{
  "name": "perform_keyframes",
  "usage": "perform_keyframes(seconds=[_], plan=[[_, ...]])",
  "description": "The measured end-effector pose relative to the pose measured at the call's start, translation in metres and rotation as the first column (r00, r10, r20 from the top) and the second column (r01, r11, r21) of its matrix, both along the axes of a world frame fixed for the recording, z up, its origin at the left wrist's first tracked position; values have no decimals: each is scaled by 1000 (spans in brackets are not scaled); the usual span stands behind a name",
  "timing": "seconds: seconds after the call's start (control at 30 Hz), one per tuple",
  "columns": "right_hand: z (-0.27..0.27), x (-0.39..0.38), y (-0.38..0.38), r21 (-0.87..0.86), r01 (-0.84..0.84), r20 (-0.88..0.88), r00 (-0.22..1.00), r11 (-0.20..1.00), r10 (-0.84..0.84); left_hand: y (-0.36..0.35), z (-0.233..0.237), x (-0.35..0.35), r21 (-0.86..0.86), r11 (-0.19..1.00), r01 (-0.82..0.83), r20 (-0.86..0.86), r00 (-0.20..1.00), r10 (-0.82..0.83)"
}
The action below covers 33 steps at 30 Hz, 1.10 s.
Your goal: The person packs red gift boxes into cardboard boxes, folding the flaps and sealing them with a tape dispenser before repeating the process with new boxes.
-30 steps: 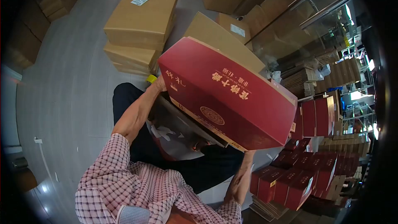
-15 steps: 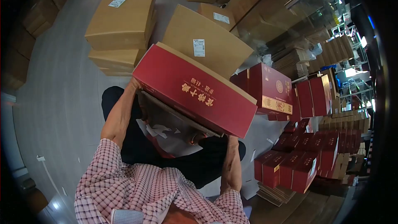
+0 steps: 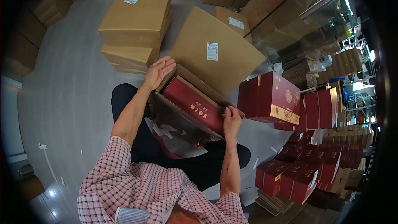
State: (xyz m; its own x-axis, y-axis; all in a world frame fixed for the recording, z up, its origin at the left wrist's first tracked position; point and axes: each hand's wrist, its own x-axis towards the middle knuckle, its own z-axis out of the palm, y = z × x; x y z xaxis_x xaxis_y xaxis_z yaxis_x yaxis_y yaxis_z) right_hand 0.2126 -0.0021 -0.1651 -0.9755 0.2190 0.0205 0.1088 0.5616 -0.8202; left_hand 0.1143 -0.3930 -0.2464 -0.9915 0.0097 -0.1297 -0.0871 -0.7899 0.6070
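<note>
An open brown carton (image 3: pixel 202 79) stands in front of my crossed legs, its large labelled flap (image 3: pixel 232 58) raised at the back. Inside it lies a red gift box (image 3: pixel 192 103) with gold lettering, sunk below the carton's rim. My left hand (image 3: pixel 159 72) is at the carton's left end, fingers stretched out, palm partly showing, gripping nothing. At the right end, my right hand (image 3: pixel 232 121) has its fingers curled over the carton's edge. The lower part of the red box is hidden by the carton walls.
Two closed cartons (image 3: pixel 134 16) are stacked at the back left. Large red boxes (image 3: pixel 273 97) stand to the right, with several more red boxes (image 3: pixel 288 170) nearer me. Flattened cardboard (image 3: pixel 271 201) lies below them. White paper scraps (image 3: pixel 163 130) are between my legs.
The red gift box has gone down from above the carton into it. Both hands have let go of it; my left hand has opened, and my right has moved onto the carton's edge.
</note>
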Motion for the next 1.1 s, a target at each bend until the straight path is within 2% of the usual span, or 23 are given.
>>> perform_keyframes(seconds=[0.03, 0.1, 0.2, 0.23, 0.3, 0.33, 0.37, 0.4, 0.43, 0.47, 0.53, 0.57, 0.63, 0.7, 0.73, 0.8, 0.87, 0.9, 0.97, 1.0, 1.03, 1.07, 1.1], plan=[[-14, -8, -19, 115, -141, -92, 984, 983, 151, -5, -4, 1, -45, 998, -37, 116, 992, 42], [-24, -18, -68, 121, -294, 35, 956, 948, 292, -12, -15, 1, -141, 985, -94, 336, 932, 137], [-34, -51, -163, -116, -356, 295, 879, 927, 374, -19, -65, 8, -389, 918, 80, 498, 856, 136], [-35, -62, -191, -128, -352, 331, 866, 927, 375, -28, -124, 8, -544, 829, 133, 325, 944, 62], [-37, -76, -240, -111, -349, 379, 851, 931, 364, -12, -76, 28, -581, 737, 346, 505, 863, -7], [-50, -76, -249, -48, -352, 350, 870, 935, 346, -17, -89, 31, -655, 624, 425, 479, 873, -92], [-64, -75, -257, 15, -354, 322, 887, 935, 331, -16, -102, 34, -642, 633, 432, 483, 869, -102], [-88, -77, -261, 80, -358, 294, 900, 930, 321, -11, -92, 39, -629, 642, 438, 488, 866, -112], [-131, -87, -257, -298, -312, 301, 866, 902, 399, -6, -81, 44, -616, 650, 444, 492, 862, -122], [-132, -88, -253, -436, -276, 288, 859, 857, 423, 0, -60, 39, -497, 696, 518, 608, 780, -146], [-127, -78, -236, -675, -181, 261, 848, 715, 461, 9, -38, 46, -527, 695, 489, 607, 789, -95], [-120, -73, -227, -483, -266, 183, 901, 835, 393, 11, -38, 44, -537, 698, 474, 608, 791, -70], [-114, -67, -201, -127, -323, 288, 893, 938, 346, 12, -49, 45, -584, 665, 465, 562, 823, -81], [-95, -63, -190, 197, -356, 376, 888, 913, 265, 12, -67, 41, -660, 594, 459, 461, 872, -162], [-85, -63, -191, 265, -393, 418, 870, 880, 262, 12, -58, 38, -665, 550, 506, 478, 854, -208], [-72, -69, -196, 383, -469, 495, 831, 796, 252, 10, -41, 32, -675, 448, 586, 512, 809, -288], [-81, -61, -188, 371, -488, 489, 826, 790, 281, 17, -107, 31, -636, 492, 595, 440, 803, -402], [-80, -70, -190, 371, -503, 453, 832, 781, 320, 8, -123, 19, -641, 516, 568, 378, 819, -432], [-67, -63, -185, 371, -499, 358, 855, 783, 375, 15, -99, 23, -680, 577, 453, 322, 891, -319], [-60, -59, -175, 366, -499, 293, 863, 786, 412, 14, -137, 16, -732, 526, 432, 309, 900, -308], [-52, -45, -152, 403, -330, 70, 941, 853, 331, 15, -138, 18, -727, 588, 355, 237, 933, -269], [-26, -33, -129, 297, -175, 36, 984, 939, 172, 19, -140, 25, -701, 652, 289, 178, 956, -232], [-24, -24, -94, 391, 57, -118, 993, 919, -12, 9, -113, 21, -695, 367, 618, 532, 786, -316]])
